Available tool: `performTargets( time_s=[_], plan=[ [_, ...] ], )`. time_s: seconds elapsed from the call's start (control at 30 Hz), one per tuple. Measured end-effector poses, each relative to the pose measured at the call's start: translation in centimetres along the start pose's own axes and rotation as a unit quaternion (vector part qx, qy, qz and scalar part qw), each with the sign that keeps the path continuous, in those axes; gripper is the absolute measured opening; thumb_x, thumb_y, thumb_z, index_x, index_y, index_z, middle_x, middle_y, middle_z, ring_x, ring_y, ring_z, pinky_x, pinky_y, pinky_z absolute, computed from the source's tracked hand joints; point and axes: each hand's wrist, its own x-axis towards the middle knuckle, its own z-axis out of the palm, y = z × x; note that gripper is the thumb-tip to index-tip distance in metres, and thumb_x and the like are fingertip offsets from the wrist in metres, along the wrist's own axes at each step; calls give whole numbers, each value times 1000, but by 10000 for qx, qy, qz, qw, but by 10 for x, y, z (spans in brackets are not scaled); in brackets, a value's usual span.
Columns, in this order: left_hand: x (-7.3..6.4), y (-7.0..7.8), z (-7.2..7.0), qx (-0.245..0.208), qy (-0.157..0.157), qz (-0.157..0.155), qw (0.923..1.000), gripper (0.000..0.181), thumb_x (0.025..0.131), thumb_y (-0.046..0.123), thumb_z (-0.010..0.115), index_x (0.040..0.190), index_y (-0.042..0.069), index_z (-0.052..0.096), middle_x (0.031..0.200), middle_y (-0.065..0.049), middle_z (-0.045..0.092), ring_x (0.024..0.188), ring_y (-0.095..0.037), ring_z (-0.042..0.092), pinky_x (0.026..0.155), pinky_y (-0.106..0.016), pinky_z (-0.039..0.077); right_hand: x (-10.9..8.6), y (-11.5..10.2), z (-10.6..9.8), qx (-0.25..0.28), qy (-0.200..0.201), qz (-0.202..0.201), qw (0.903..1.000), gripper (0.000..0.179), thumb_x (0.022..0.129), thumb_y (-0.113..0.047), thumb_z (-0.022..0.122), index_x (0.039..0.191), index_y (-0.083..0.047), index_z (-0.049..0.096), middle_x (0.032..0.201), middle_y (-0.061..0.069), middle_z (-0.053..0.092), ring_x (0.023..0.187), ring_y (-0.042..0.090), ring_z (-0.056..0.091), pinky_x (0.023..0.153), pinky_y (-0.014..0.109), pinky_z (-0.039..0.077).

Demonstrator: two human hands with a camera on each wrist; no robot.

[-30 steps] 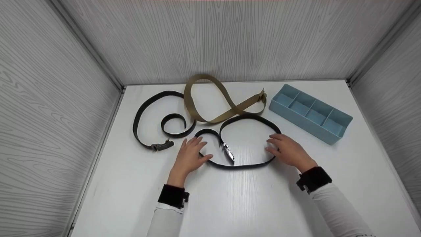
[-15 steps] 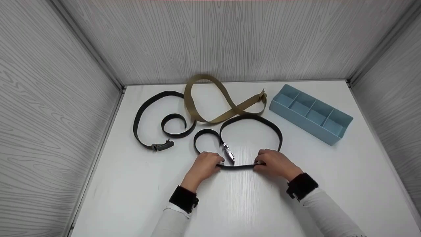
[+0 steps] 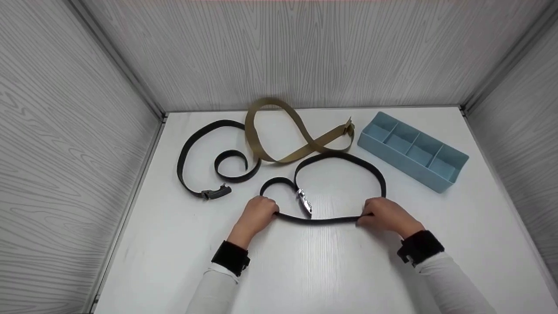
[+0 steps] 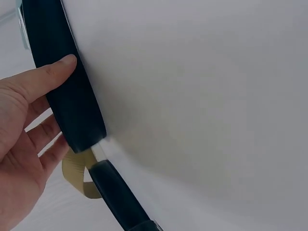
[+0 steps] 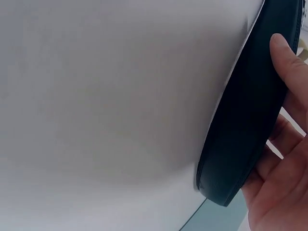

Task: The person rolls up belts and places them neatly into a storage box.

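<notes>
A black belt [image 3: 320, 222] with a silver buckle [image 3: 304, 203] stands on its edge in loops on the white table. My left hand [image 3: 260, 212] pinches its near stretch at the left; in the left wrist view the thumb [image 4: 61, 72] presses the strap [image 4: 72, 106] against the fingers behind. At the right end of that stretch my right hand [image 3: 389, 215] pinches the same belt. The right wrist view shows that thumb [image 5: 288, 60] on the strap's [image 5: 245, 115] near face, with fingers behind it. The buckle lies between the hands, inside the loop.
Behind lies a tan webbing belt [image 3: 301, 152], crossed over itself. Another black belt [image 3: 185, 152] with a dark buckle [image 3: 216, 192] curls at the left. A blue four-compartment tray [image 3: 401, 159] stands at the back right. Grey wood-grain panels [image 3: 279, 52] wall the table's back and sides.
Both hands came down from beside the belt and took hold of its near stretch. Since then they have moved apart, and the belt's right loop has widened to the right.
</notes>
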Motion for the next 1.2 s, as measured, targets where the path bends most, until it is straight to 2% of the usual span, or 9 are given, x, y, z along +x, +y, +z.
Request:
performTargets(
  time_s=[0.2,0.33,0.5,0.6,0.73,0.8,1.0,1.1,1.2],
  plan=[
    [-5,-7,-4,-581,-185,-287,9977,18,78,23,79,66,15,70,66,3,65,66,-22,63,66,-40,47,-6,9,-8,273,-39,377,9989,14,81,-23,80,69,-21,73,74,-11,57,68,9,51,64,30,45],
    [-6,-7,-6,-1021,-100,-548,9932,28,86,37,74,69,15,72,66,5,66,65,-19,63,67,-39,48,-7,10,-7,293,14,334,9990,12,81,-22,80,71,-20,74,76,-11,58,69,9,53,65,30,46],
    [-3,-7,-4,-715,312,-752,9941,13,83,20,78,87,8,75,81,-3,64,79,-24,62,72,-39,49,-4,1,-3,223,54,215,9995,5,83,-24,79,80,-21,77,80,-13,61,74,6,58,69,31,50],
    [2,-8,-5,-438,431,-952,9936,28,76,11,82,103,6,73,100,-10,58,95,-28,57,80,-43,47,2,-10,-1,107,71,150,9998,9,86,-27,76,88,-18,78,83,-11,63,77,7,60,72,33,51],
    [9,-11,-4,-297,201,-1403,9895,56,75,7,82,127,5,61,124,-16,52,113,-33,53,87,-49,45,14,-27,5,-245,72,-53,9997,21,93,-29,68,102,-12,75,92,-4,66,83,13,63,78,37,51],
    [14,-13,-4,-269,14,-1534,9878,59,80,4,76,135,5,54,131,-16,51,117,-34,53,87,-50,45,21,-38,9,-344,35,-195,9992,26,94,-30,65,109,-10,73,97,0,66,87,16,64,80,38,51],
    [33,-13,0,-318,-209,-1395,9895,43,94,-1,52,136,7,54,118,-15,61,100,-36,62,76,-50,49,30,-66,20,-223,-310,-862,9955,37,86,-35,75,110,-8,72,96,3,65,81,14,60,76,37,50],
    [39,-13,2,-329,-160,-1331,9904,33,94,3,52,125,10,63,104,-15,62,87,-36,64,69,-49,50,33,-72,26,-274,-436,-1053,9931,31,84,-36,77,102,-10,73,88,-1,63,74,10,55,72,35,48],
    [41,-13,4,-349,-138,-1338,9903,26,93,5,54,115,10,67,97,-14,61,81,-36,65,65,-48,51,35,-73,28,-296,-397,-984,9939,23,91,-35,69,98,-13,74,88,-4,63,77,10,58,74,34,49]
  ],
)
